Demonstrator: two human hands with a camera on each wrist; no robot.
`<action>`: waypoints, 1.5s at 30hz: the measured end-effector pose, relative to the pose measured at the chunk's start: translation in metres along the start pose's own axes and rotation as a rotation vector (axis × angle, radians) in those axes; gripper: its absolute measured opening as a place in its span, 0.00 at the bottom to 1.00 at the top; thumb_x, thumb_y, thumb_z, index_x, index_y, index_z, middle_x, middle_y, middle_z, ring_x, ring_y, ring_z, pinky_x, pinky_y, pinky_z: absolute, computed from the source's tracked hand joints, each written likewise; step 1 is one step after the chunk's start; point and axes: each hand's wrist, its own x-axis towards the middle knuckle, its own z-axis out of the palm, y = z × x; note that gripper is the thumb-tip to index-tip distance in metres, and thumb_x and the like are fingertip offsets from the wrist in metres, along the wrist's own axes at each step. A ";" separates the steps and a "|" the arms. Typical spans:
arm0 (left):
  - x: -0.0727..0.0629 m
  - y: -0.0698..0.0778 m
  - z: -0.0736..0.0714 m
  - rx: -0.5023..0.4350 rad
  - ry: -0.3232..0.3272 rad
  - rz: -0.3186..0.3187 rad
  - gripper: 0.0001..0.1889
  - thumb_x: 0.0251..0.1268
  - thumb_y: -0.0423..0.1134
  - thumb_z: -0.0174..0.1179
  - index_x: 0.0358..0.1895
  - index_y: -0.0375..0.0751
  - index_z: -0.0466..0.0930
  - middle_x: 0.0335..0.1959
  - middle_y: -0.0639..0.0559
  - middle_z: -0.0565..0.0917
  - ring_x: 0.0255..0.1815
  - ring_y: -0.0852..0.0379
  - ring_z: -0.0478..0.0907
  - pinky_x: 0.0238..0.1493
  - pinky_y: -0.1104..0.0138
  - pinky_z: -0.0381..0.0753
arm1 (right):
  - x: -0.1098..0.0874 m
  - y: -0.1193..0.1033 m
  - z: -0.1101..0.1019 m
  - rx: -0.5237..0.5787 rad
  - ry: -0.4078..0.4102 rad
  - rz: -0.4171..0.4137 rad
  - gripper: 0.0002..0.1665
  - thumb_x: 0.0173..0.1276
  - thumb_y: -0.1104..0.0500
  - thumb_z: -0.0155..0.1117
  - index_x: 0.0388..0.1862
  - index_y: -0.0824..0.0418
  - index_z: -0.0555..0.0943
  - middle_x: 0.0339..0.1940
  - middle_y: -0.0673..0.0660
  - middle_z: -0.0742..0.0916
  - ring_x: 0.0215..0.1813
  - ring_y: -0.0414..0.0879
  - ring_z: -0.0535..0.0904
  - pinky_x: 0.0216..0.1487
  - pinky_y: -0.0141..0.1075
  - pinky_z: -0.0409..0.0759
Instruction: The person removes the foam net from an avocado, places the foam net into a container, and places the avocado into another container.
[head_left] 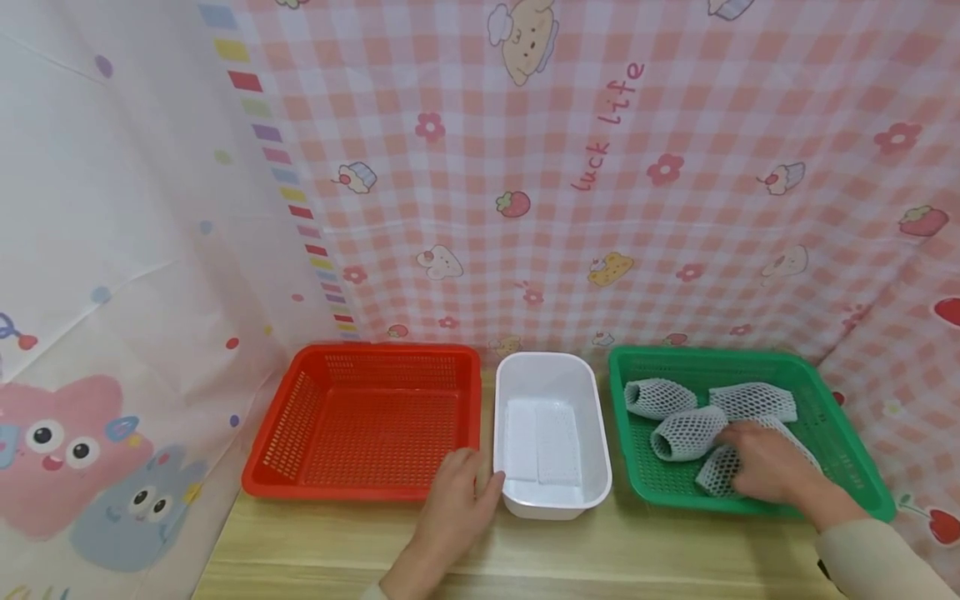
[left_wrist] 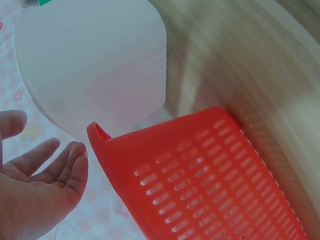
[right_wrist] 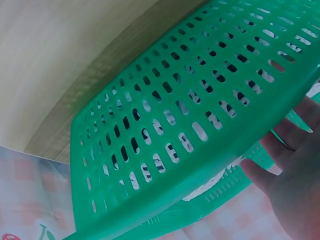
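Observation:
My left hand (head_left: 456, 502) hovers at the gap between the red basket (head_left: 360, 490) and the white plastic tub (head_left: 553, 497). Its fingers are relaxed and hold nothing, as the left wrist view shows. My right hand (head_left: 772, 462) reaches over the front rim of the green basket (head_left: 851, 442), fingers loosely extended. Under and beside it lie several white foam net sleeves. One sleeve (head_left: 722, 473) is partly covered by this hand, and another sleeve (head_left: 686, 435) lies just left of the fingertips. Further back are a left sleeve (head_left: 660, 398) and a right sleeve (head_left: 753, 402).
The baskets and tub stand side by side on a wooden table (head_left: 570, 558). A pink checked cloth (head_left: 480, 167) hangs right behind them. White printed cloth (head_left: 135, 250) closes off the left side, and more cloth hangs on the right.

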 end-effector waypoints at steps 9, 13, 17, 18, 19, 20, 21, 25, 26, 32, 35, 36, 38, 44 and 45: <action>0.000 0.001 0.002 -0.003 -0.008 0.042 0.17 0.70 0.39 0.66 0.53 0.29 0.85 0.42 0.45 0.85 0.46 0.49 0.79 0.49 0.55 0.81 | 0.003 0.004 0.004 -0.098 -0.052 -0.016 0.29 0.39 0.73 0.66 0.44 0.59 0.89 0.46 0.58 0.88 0.54 0.67 0.82 0.53 0.72 0.72; 0.000 0.000 0.004 -0.009 0.008 0.056 0.15 0.68 0.36 0.67 0.53 0.29 0.86 0.42 0.45 0.86 0.47 0.50 0.81 0.50 0.56 0.83 | 0.003 0.004 0.005 -0.126 -0.056 -0.056 0.27 0.42 0.73 0.72 0.44 0.57 0.89 0.44 0.56 0.88 0.52 0.66 0.83 0.50 0.70 0.75; 0.000 0.001 0.005 -0.010 0.017 0.058 0.15 0.67 0.35 0.68 0.52 0.29 0.86 0.41 0.45 0.86 0.46 0.50 0.81 0.50 0.56 0.83 | 0.004 0.007 0.007 -0.131 -0.076 -0.091 0.27 0.41 0.70 0.79 0.45 0.58 0.89 0.44 0.56 0.88 0.49 0.64 0.84 0.49 0.67 0.78; 0.000 0.002 0.005 -0.010 0.017 0.057 0.15 0.67 0.35 0.68 0.52 0.29 0.86 0.41 0.45 0.86 0.46 0.50 0.81 0.50 0.56 0.83 | 0.004 0.008 0.008 -0.133 -0.080 -0.099 0.27 0.41 0.70 0.80 0.45 0.59 0.89 0.43 0.56 0.88 0.48 0.63 0.84 0.49 0.66 0.79; 0.000 0.002 0.005 -0.010 0.016 0.056 0.15 0.67 0.35 0.68 0.52 0.29 0.86 0.42 0.44 0.86 0.46 0.50 0.81 0.51 0.56 0.83 | 0.004 0.009 0.009 -0.134 -0.083 -0.108 0.27 0.40 0.70 0.80 0.45 0.59 0.88 0.43 0.56 0.88 0.47 0.62 0.84 0.49 0.65 0.80; 0.000 0.002 0.005 -0.011 0.014 0.053 0.15 0.67 0.35 0.68 0.52 0.29 0.86 0.42 0.44 0.86 0.47 0.49 0.81 0.51 0.55 0.83 | 0.004 0.010 0.009 -0.133 -0.084 -0.113 0.28 0.40 0.71 0.80 0.45 0.60 0.88 0.43 0.56 0.88 0.47 0.62 0.84 0.49 0.64 0.80; 0.000 0.002 0.005 -0.009 0.014 0.054 0.15 0.67 0.35 0.68 0.52 0.28 0.86 0.42 0.44 0.86 0.47 0.49 0.81 0.51 0.55 0.83 | 0.005 0.011 0.010 -0.129 -0.086 -0.118 0.28 0.40 0.71 0.80 0.45 0.61 0.88 0.43 0.57 0.88 0.46 0.62 0.84 0.49 0.63 0.81; 0.000 0.002 0.005 -0.003 0.015 0.056 0.15 0.67 0.35 0.68 0.52 0.28 0.86 0.43 0.43 0.87 0.48 0.48 0.82 0.51 0.55 0.83 | 0.005 0.012 0.011 -0.101 -0.100 -0.122 0.30 0.40 0.75 0.78 0.47 0.63 0.87 0.44 0.58 0.87 0.47 0.64 0.85 0.56 0.64 0.79; 0.000 0.002 0.006 0.000 0.014 0.056 0.16 0.67 0.35 0.68 0.52 0.28 0.86 0.43 0.44 0.87 0.48 0.49 0.82 0.51 0.55 0.83 | 0.006 0.012 0.012 -0.093 -0.104 -0.117 0.30 0.40 0.76 0.77 0.48 0.64 0.87 0.44 0.58 0.87 0.47 0.64 0.85 0.57 0.64 0.78; 0.001 0.002 0.006 0.018 0.020 0.056 0.16 0.67 0.36 0.68 0.52 0.28 0.86 0.43 0.44 0.87 0.47 0.48 0.82 0.51 0.55 0.83 | 0.007 0.014 0.012 -0.073 -0.171 -0.065 0.32 0.42 0.78 0.75 0.51 0.67 0.85 0.48 0.64 0.87 0.50 0.68 0.83 0.53 0.64 0.80; 0.001 0.003 0.006 0.023 0.023 0.063 0.16 0.66 0.36 0.69 0.52 0.28 0.86 0.43 0.44 0.87 0.47 0.48 0.82 0.50 0.55 0.83 | 0.008 0.016 0.014 -0.080 -0.202 -0.052 0.32 0.44 0.79 0.75 0.53 0.68 0.84 0.50 0.67 0.86 0.51 0.69 0.83 0.51 0.63 0.81; 0.001 0.002 0.006 0.024 0.023 0.063 0.16 0.66 0.36 0.69 0.52 0.28 0.86 0.43 0.44 0.88 0.47 0.48 0.82 0.50 0.55 0.83 | 0.008 0.017 0.014 -0.081 -0.205 -0.052 0.32 0.44 0.79 0.75 0.53 0.69 0.84 0.50 0.67 0.86 0.51 0.69 0.83 0.51 0.63 0.81; 0.001 0.003 0.006 0.023 0.020 0.061 0.16 0.66 0.36 0.69 0.52 0.28 0.86 0.43 0.44 0.88 0.47 0.49 0.82 0.50 0.56 0.83 | 0.008 0.019 0.015 -0.084 -0.210 -0.053 0.33 0.44 0.79 0.76 0.53 0.69 0.84 0.50 0.67 0.86 0.52 0.69 0.82 0.52 0.63 0.81; 0.001 0.003 0.006 0.020 0.009 0.048 0.16 0.67 0.36 0.69 0.53 0.29 0.86 0.44 0.43 0.88 0.48 0.48 0.82 0.51 0.56 0.83 | 0.008 0.018 0.014 -0.062 -0.182 -0.052 0.32 0.43 0.77 0.77 0.52 0.67 0.85 0.49 0.64 0.87 0.53 0.69 0.82 0.54 0.65 0.79; 0.001 0.003 0.007 0.020 0.011 0.051 0.16 0.67 0.36 0.69 0.53 0.29 0.86 0.44 0.43 0.88 0.48 0.48 0.82 0.51 0.56 0.83 | 0.008 0.018 0.013 -0.057 -0.178 -0.052 0.32 0.43 0.77 0.76 0.52 0.67 0.85 0.49 0.64 0.87 0.52 0.69 0.82 0.54 0.65 0.80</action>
